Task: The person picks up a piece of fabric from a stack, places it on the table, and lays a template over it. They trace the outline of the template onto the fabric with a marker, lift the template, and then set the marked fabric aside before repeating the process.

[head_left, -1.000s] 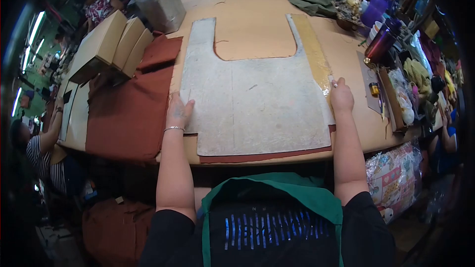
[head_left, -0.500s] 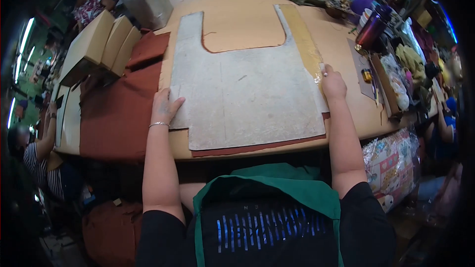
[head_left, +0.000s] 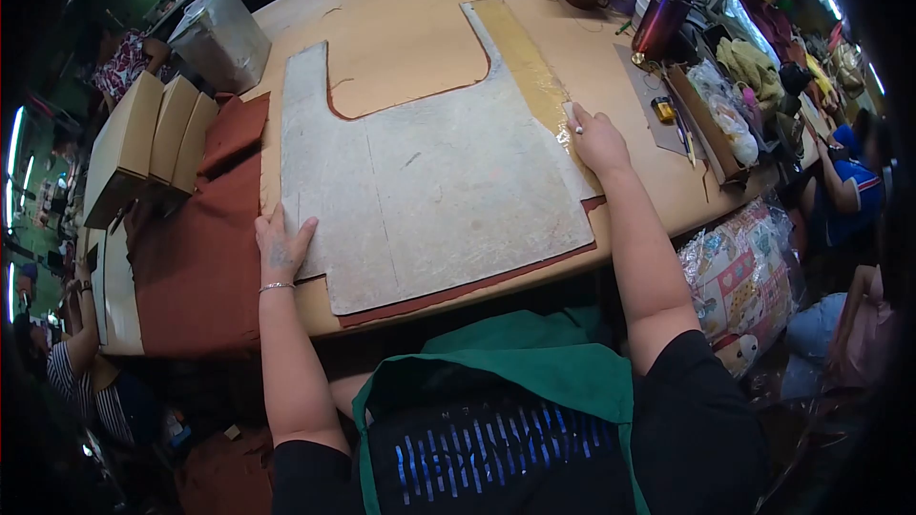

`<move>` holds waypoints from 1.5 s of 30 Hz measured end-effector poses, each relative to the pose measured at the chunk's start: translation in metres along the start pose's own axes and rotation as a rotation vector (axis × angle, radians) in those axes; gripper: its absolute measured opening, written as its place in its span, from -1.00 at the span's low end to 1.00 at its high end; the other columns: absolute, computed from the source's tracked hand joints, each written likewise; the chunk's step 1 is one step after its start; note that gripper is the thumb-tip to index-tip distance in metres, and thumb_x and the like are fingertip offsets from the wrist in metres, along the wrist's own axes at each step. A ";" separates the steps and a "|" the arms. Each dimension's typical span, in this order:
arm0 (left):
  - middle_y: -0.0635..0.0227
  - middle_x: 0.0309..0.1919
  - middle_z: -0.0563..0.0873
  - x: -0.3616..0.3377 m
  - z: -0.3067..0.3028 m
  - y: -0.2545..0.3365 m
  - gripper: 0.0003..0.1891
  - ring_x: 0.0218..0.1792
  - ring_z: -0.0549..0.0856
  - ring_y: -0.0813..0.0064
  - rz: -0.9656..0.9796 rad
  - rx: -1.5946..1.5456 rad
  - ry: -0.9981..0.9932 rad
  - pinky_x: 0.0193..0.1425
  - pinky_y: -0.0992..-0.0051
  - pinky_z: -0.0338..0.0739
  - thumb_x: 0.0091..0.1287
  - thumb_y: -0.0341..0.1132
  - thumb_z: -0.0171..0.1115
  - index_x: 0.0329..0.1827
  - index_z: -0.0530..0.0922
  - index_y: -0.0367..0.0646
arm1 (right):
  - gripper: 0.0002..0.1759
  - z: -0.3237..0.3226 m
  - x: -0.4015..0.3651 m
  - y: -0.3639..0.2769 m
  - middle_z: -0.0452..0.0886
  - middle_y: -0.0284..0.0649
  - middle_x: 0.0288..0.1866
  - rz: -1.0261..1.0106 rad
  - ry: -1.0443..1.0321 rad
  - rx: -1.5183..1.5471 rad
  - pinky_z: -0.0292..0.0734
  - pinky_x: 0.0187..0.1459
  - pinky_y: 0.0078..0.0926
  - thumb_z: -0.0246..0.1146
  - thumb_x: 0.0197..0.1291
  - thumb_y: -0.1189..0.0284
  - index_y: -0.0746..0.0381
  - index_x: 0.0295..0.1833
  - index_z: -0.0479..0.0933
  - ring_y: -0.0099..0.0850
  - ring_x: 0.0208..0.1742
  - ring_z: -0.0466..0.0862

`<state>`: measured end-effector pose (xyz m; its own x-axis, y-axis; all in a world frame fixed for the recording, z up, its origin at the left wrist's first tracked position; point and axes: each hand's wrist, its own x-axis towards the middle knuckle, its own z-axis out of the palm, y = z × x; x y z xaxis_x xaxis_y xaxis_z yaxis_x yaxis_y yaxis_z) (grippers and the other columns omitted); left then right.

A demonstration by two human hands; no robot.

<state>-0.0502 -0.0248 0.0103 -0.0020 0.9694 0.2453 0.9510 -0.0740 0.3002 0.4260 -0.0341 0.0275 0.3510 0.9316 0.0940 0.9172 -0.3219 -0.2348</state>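
Note:
A grey-white flat pattern board (head_left: 434,191) with a deep U-shaped cutout lies on the table, with rust-red fabric (head_left: 468,288) showing along its near edge. A yellowish taped strip (head_left: 520,48) runs up its right side. My left hand (head_left: 284,243) rests on the board's left edge, thumb spread from the fingers. At the right edge, beside the tape, my right hand (head_left: 599,141) has its fingers closed. Something small and whitish shows at those fingertips, too small to name.
Folded rust-red cloth (head_left: 200,257) and cardboard boxes (head_left: 143,148) are on the left, near a metal-looking bin (head_left: 224,38). Along the right stand a dark red bottle (head_left: 665,14) and a long open box (head_left: 706,124). Other people sit at both sides.
The camera view has turned, so the table and board appear shifted left and tilted. Both hands stay at the same edges of the board, with little visible movement against it.

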 end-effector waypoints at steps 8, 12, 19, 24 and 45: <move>0.07 -0.19 0.38 0.001 -0.006 0.007 -0.21 -0.08 0.40 0.11 -0.024 -0.007 -0.045 0.07 0.30 0.31 -0.03 0.04 0.31 0.15 0.31 -0.39 | -0.54 -0.003 0.000 0.001 0.46 -0.02 -0.14 -0.012 -0.031 -0.006 0.45 -0.09 -0.20 -0.06 0.21 0.17 0.04 0.21 0.29 -0.14 -0.11 0.53; 0.08 -0.17 0.37 -0.002 -0.010 0.013 -0.22 -0.05 0.39 0.13 -0.053 0.024 -0.051 0.07 0.29 0.32 -0.01 0.06 0.28 0.16 0.32 -0.34 | -0.54 -0.006 -0.002 -0.001 0.45 -0.03 -0.13 -0.007 -0.047 -0.006 0.45 -0.08 -0.20 -0.05 0.21 0.16 0.05 0.21 0.29 -0.14 -0.11 0.53; 0.20 -0.26 0.45 -0.017 -0.009 -0.003 -0.58 -0.31 0.51 0.39 -0.011 -0.352 0.095 -0.18 0.49 0.45 0.10 -0.23 0.27 -0.05 0.47 -0.32 | -0.63 0.003 0.000 0.043 0.52 0.01 -0.13 -0.127 0.004 0.514 0.43 -0.06 -0.37 0.07 0.16 0.26 0.25 0.00 0.47 -0.14 -0.09 0.54; 0.30 -0.33 0.47 -0.045 -0.037 -0.017 -0.77 -0.40 0.49 0.54 -0.035 -0.386 -0.031 -0.25 0.59 0.43 0.09 -0.40 0.24 -0.20 0.51 -0.30 | -0.62 -0.018 -0.051 0.060 0.54 -0.06 -0.19 -0.141 -0.022 0.536 0.44 -0.11 -0.48 0.22 0.06 0.32 0.32 -0.04 0.48 -0.30 -0.14 0.56; 0.22 -0.25 0.47 -0.071 -0.052 -0.017 -0.65 -0.20 0.46 0.34 0.097 -0.454 -0.051 -0.06 0.48 0.37 -0.01 -0.47 0.22 -0.09 0.51 -0.24 | -0.50 -0.022 -0.083 0.068 0.36 -0.28 -0.41 -0.306 -0.065 0.418 0.39 -0.28 -0.56 0.29 -0.13 0.59 0.29 0.05 0.43 -0.47 -0.35 0.41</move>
<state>-0.0819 -0.1047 0.0355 0.1060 0.9623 0.2503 0.7146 -0.2488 0.6538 0.4636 -0.1366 0.0255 0.0539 0.9854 0.1615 0.8178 0.0492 -0.5734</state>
